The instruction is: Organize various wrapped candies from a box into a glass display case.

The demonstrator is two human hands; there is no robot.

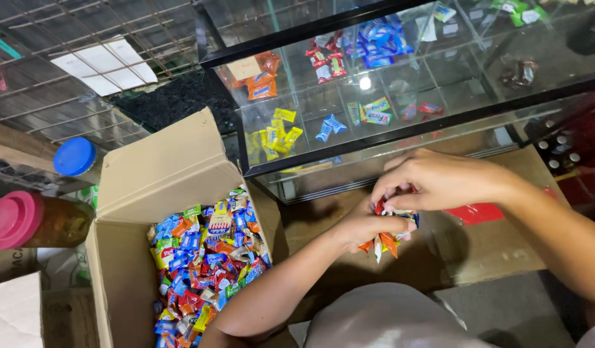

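Wrapped candies in orange, red and white fill the cupped left hand, while the right hand pinches at the bunch from above, beside the glass display case. An open cardboard box holds a heap of multicoloured sweets. Blue-lidded and pink-lidded jars stand left.

Landmark: open brown cardboard box, heaped with small bright wrapped candies.
Left hand: right of the box, cupping a bunch of red, orange and white wrapped sweets.
Right hand: just above the left, fingers on the same bunch.
Glass display case with black frame: up and right of the box, holding sorted candies.
Pink-lidded jar: left of the box.
Blue-lidded jar: above the pink-lidded one.
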